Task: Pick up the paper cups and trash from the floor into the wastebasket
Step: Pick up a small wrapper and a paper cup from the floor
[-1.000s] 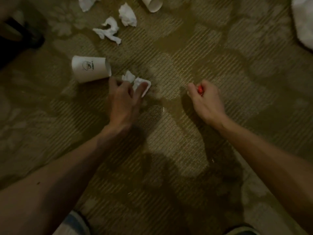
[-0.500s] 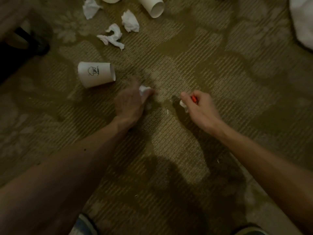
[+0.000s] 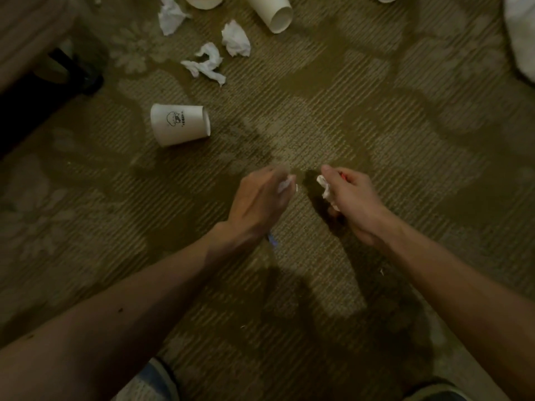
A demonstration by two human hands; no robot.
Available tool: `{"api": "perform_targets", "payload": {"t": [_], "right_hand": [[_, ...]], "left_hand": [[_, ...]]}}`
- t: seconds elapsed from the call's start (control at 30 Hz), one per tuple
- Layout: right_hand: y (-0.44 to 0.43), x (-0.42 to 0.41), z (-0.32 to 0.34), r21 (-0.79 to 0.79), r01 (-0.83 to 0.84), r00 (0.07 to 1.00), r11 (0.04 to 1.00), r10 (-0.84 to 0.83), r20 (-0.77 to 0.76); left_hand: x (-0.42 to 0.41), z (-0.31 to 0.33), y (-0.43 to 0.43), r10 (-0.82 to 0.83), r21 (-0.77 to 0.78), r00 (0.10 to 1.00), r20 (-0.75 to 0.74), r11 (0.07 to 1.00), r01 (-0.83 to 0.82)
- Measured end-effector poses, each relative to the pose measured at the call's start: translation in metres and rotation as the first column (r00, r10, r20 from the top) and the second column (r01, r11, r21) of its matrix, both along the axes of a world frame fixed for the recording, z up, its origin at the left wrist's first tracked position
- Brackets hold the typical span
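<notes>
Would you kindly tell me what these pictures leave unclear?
All in the head view:
- Left hand: blurred by motion, so the scrap it pinches is only a smear.
- Red thing: mostly hidden inside the right hand, which also grips a tissue.
- Far cup: base cut off by the top edge.
- White mass: cut off by the right edge.
- Wastebasket: out of frame.

Moved: left grip (image 3: 257, 201) left the spot beside the printed cup (image 3: 179, 124), swung right, now close to right grip (image 3: 351, 198), not touching. Its tissue (image 3: 285, 185) came off the floor, bunched small, blurred. More white wad (image 3: 325, 188) shows in right grip.
</notes>
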State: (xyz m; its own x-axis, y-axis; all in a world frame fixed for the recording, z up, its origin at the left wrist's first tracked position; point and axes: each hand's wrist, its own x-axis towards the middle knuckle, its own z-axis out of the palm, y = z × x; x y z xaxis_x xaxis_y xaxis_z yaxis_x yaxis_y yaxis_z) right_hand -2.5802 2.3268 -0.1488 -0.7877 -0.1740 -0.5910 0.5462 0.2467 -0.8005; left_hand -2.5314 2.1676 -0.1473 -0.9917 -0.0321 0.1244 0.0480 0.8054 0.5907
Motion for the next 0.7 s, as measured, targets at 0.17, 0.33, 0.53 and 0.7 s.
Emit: {"api": "perform_targets", "payload": {"t": [0.17, 0.33, 0.53, 0.7], "right_hand": [[-0.019, 0.001, 0.006, -0.086, -0.004, 0.994, 0.996, 0.013, 0.111], [-0.053, 0.003, 0.009, -0.071, -0.015, 0.997, 0.997, 0.02, 0.071], [-0.08, 0.004, 0.011, -0.014, -0.048, 0.999, 0.999, 0.048, 0.002], [-0.089, 0.007, 0.009, -0.017, -0.064, 0.997, 0.998, 0.064, 0.03]], "left_hand": [[-0.013, 0.022, -0.046, 0.032, -0.095, 0.982, 0.188, 0.995, -0.014], [-0.027, 0.039, -0.106, 0.194, -0.445, 0.973, 0.125, 0.887, -0.12], [-0.053, 0.045, -0.162, 0.11, -0.639, 0.985, 0.135, 0.769, 0.001], [-0.067, 0.035, -0.173, 0.132, -0.698, 0.942, 0.31, 0.703, 0.132]]}}
